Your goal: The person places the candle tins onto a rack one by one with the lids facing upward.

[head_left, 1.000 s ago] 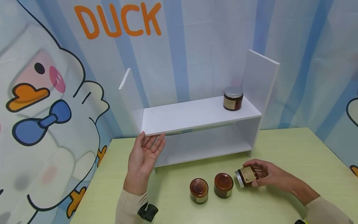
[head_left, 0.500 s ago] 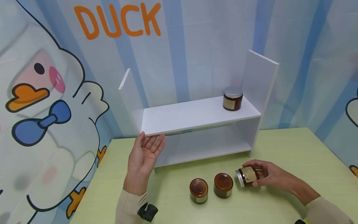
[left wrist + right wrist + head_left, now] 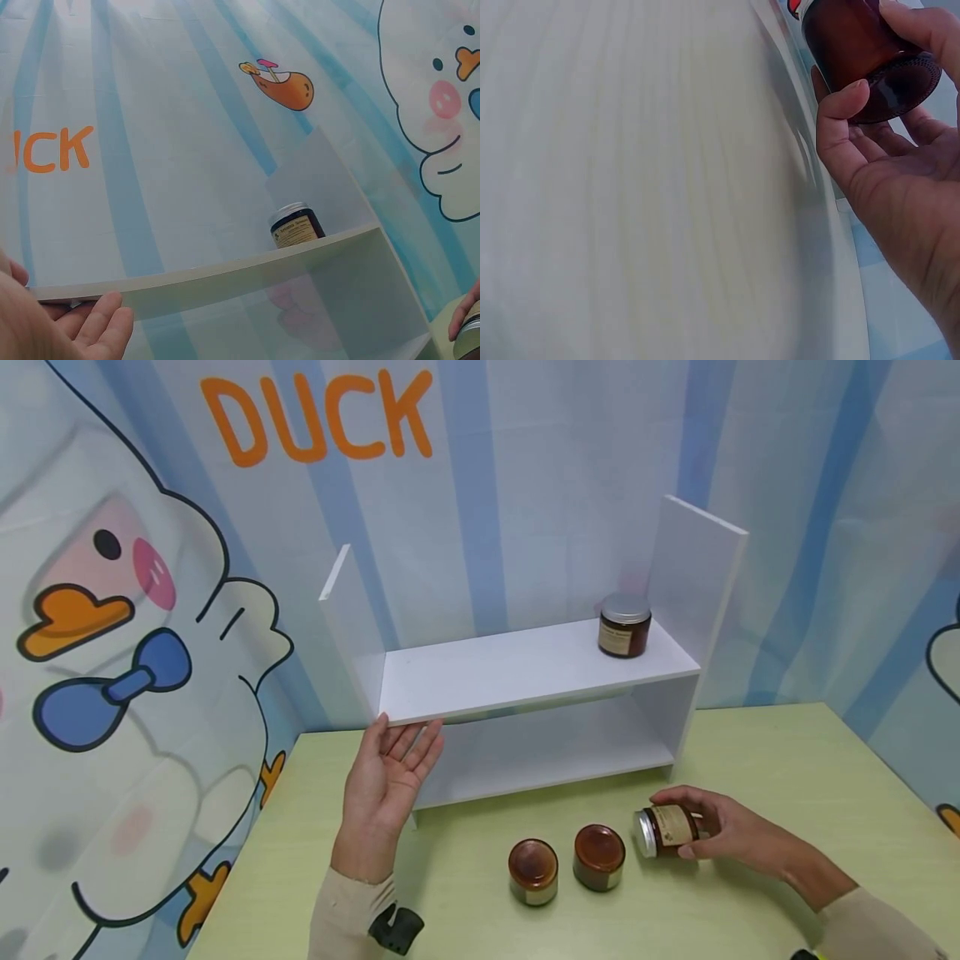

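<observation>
In the head view my right hand (image 3: 731,833) grips an amber glass jar (image 3: 672,827) with a beige label. The jar is tipped on its side, silver lid pointing left; its dark base (image 3: 900,86) faces the palm in the right wrist view. My left hand (image 3: 390,785) holds the front left edge of the white shelf's upper board (image 3: 510,670), palm up, fingers below the board and thumb at its edge. To the left of the held jar, two similar jars (image 3: 533,870) (image 3: 599,857) stand upside down on the table.
Another amber jar (image 3: 625,625) stands upright, lid on top, at the right end of the upper board. Tall side panels (image 3: 697,577) rise at both ends of the shelf. Behind the pale green table (image 3: 780,777) hangs a striped blue backdrop (image 3: 555,485) with a cartoon duck.
The jar in my right hand has turned a little, its lid tilting up and its label showing straighter. My left hand, the shelf and the other jars stay in place.
</observation>
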Demonstrator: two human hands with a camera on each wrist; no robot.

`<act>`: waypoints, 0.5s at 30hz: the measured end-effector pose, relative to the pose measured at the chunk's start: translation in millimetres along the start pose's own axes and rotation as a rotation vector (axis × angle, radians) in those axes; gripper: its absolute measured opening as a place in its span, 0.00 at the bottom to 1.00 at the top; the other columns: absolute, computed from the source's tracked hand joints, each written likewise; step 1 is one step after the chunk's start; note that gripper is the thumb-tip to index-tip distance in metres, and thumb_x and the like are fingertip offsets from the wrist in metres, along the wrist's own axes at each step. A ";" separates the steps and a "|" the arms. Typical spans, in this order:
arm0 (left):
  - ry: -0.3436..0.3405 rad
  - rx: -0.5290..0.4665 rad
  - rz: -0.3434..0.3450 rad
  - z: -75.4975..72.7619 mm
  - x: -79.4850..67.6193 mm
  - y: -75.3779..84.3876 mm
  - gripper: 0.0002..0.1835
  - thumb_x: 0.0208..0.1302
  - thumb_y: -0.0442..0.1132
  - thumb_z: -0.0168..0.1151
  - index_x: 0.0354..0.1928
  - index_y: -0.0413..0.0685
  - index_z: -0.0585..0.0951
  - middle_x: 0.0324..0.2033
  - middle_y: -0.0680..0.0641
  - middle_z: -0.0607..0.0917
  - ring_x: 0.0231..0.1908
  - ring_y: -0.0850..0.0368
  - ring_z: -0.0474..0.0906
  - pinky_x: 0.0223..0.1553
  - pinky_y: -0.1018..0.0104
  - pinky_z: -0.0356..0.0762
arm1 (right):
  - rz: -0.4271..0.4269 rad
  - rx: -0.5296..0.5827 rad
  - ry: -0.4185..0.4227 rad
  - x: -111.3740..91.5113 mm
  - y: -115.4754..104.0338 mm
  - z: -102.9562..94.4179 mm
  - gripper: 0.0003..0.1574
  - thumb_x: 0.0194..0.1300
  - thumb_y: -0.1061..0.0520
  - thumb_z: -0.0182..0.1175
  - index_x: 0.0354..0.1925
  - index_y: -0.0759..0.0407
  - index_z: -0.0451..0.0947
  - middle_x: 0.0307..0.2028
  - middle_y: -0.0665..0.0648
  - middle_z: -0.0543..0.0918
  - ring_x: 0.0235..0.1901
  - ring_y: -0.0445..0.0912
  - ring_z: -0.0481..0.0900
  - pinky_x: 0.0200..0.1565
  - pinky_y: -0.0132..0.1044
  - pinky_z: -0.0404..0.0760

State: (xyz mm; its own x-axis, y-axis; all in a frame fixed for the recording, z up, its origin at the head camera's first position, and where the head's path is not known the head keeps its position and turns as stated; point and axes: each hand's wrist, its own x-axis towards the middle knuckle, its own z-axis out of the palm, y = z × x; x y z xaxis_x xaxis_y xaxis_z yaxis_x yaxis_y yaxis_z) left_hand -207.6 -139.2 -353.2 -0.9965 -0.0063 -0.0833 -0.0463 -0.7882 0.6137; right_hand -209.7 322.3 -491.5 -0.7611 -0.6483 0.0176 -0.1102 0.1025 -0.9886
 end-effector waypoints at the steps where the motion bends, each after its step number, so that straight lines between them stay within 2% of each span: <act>1: 0.000 0.002 -0.001 0.1 0.0 0.1 0.25 0.82 0.50 0.47 0.71 0.44 0.65 0.56 0.44 0.80 0.56 0.47 0.83 0.64 0.54 0.78 | -0.002 0.000 -0.001 0.0 0.2 0.0 0.39 0.70 0.71 0.59 0.74 0.69 0.56 0.62 0.58 0.74 0.52 0.45 0.78 0.50 0.40 0.84; 8: 0.001 -0.007 -0.009 -0.1 1.2 0.9 0.26 0.82 0.50 0.47 0.72 0.44 0.64 0.56 0.44 0.80 0.57 0.47 0.83 0.65 0.54 0.77 | -0.027 0.012 -0.022 -0.2 1.1 0.8 0.40 0.69 0.72 0.59 0.74 0.70 0.54 0.63 0.56 0.74 0.54 0.44 0.76 0.51 0.41 0.85; 15: -0.006 -0.003 -0.011 -0.9 0.9 0.9 0.26 0.82 0.50 0.47 0.72 0.43 0.63 0.56 0.44 0.81 0.56 0.47 0.83 0.65 0.54 0.77 | -0.055 0.048 -0.031 0.5 4.0 0.0 0.40 0.69 0.74 0.57 0.74 0.69 0.55 0.63 0.58 0.73 0.55 0.46 0.76 0.52 0.41 0.84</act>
State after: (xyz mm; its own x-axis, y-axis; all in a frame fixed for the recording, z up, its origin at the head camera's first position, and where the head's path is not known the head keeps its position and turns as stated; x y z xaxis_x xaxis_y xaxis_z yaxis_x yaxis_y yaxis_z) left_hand -208.5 -140.5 -353.5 -0.9964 0.0057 -0.0851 -0.0567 -0.7900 0.6105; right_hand -210.5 322.4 -495.4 -0.7347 -0.6750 0.0681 -0.1198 0.0303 -0.9923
